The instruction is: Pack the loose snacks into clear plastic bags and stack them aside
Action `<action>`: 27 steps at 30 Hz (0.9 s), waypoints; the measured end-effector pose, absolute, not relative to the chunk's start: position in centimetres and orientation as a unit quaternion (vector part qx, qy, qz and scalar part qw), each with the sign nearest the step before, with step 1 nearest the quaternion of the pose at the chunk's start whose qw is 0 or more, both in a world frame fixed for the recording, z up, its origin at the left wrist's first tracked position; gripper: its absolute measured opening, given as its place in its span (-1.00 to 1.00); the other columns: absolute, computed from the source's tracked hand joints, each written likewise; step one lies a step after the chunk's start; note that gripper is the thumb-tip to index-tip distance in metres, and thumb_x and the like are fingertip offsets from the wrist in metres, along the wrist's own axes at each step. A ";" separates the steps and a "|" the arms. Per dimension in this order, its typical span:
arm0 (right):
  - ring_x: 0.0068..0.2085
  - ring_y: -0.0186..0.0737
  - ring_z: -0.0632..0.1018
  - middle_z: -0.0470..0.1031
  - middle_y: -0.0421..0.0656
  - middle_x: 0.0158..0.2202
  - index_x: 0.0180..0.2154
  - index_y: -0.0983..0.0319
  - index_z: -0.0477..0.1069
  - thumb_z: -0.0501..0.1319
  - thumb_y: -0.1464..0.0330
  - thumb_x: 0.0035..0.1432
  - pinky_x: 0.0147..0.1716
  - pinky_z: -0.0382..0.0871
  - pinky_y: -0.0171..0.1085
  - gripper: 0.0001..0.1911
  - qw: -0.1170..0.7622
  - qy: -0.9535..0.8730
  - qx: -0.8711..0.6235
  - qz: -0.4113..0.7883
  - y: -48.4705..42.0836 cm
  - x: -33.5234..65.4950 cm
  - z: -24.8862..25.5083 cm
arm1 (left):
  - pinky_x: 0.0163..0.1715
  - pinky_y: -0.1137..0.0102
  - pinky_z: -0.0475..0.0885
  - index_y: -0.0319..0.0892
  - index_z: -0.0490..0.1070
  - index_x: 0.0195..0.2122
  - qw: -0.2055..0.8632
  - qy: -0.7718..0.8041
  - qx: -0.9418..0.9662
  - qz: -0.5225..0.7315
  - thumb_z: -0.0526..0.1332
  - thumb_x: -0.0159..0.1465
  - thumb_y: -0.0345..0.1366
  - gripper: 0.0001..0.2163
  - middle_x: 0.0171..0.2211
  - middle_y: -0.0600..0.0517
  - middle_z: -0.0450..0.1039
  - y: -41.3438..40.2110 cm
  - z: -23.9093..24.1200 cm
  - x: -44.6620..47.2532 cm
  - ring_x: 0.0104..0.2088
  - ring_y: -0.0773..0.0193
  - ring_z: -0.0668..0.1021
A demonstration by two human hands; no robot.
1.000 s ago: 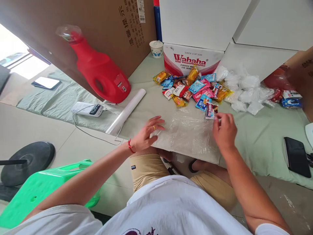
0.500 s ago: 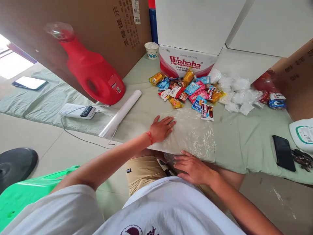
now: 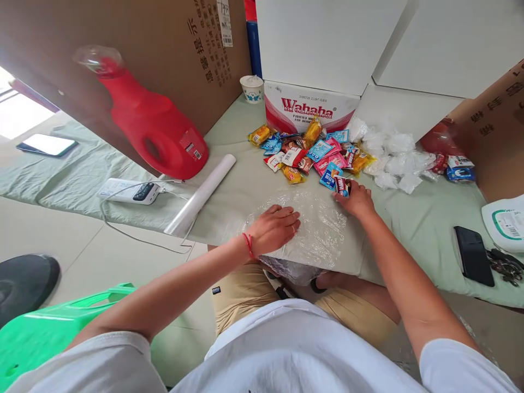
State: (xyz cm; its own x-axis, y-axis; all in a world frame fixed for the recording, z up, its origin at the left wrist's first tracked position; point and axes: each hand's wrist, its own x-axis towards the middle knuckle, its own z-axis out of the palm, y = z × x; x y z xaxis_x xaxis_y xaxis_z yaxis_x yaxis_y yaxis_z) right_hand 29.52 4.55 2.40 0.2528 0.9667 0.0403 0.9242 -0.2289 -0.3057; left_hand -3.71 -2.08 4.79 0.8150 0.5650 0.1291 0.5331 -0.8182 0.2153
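My left hand point(image 3: 277, 226) lies flat, fingers stretched out, on a sheet of clear plastic film point(image 3: 317, 234) spread over the cloth. Part of the film hangs over the table's front edge above my lap. My right hand point(image 3: 358, 199) reaches to the front of a snack pile, its fingers closed on a small snack packet point(image 3: 342, 185) with a dark red and white wrapper. Just behind that packet is a blue packet point(image 3: 331, 176). The pile also has pink packets point(image 3: 329, 162) and yellow packets point(image 3: 313, 132).
Crumpled clear plastic bundles point(image 3: 403, 158) lie right of the snacks. To the left are a film roll point(image 3: 200, 194), a white power bank point(image 3: 129, 191) with a cable, and a red jug point(image 3: 159, 128). A Wahaha box point(image 3: 309, 106) stands behind; a black phone point(image 3: 474, 255) lies at right.
My right hand has moved from the front edge up to the snack pile and taken hold of a packet. My left hand has shifted slightly nearer, still on the film.
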 end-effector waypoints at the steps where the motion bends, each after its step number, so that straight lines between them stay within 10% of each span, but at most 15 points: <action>1: 0.00 0.14 0.47 0.50 0.17 -0.02 0.21 0.27 0.38 0.32 0.03 0.12 0.03 0.32 0.04 -0.28 0.125 -0.608 -0.780 0.074 4.7 29.5 2.0 | 0.31 0.00 0.21 -0.05 0.49 0.16 0.097 0.287 0.949 0.091 0.01 0.48 -0.12 -0.62 0.25 -0.11 0.43 -1.2 3.6 -3.8 0.30 -0.01 0.37; 11: 0.16 0.11 0.42 0.43 0.02 0.17 0.31 0.15 0.31 0.24 0.31 0.11 0.19 0.27 0.09 -0.30 0.282 -0.708 -0.647 0.035 -0.7 31.1 6.9 | 0.32 -0.44 -0.24 0.01 0.19 0.43 0.125 0.517 0.839 0.116 -0.07 0.48 -0.03 -0.47 0.49 -0.12 0.02 -3.9 -0.8 0.4 0.50 -0.21 0.00; 27: 0.34 0.16 0.21 0.32 0.00 0.30 0.39 0.06 0.20 0.21 0.18 0.32 0.32 0.05 0.23 -0.35 0.145 -0.845 -0.496 0.135 -4.8 21.5 1.3 | 0.38 -0.33 -0.34 0.07 0.13 0.45 0.100 0.521 0.839 0.121 -0.07 0.50 -0.05 -0.49 0.46 -0.08 0.09 -3.6 -0.5 -7.4 0.45 -0.08 0.18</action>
State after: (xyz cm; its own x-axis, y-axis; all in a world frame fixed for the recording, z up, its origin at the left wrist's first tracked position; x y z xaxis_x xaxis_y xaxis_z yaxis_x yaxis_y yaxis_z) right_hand 21.54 -4.84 1.33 -0.4661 0.8779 0.1102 0.7997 0.4713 -0.3720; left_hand -7.38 -3.59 -0.51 0.4281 0.8985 0.0976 0.8500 -0.4370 0.2941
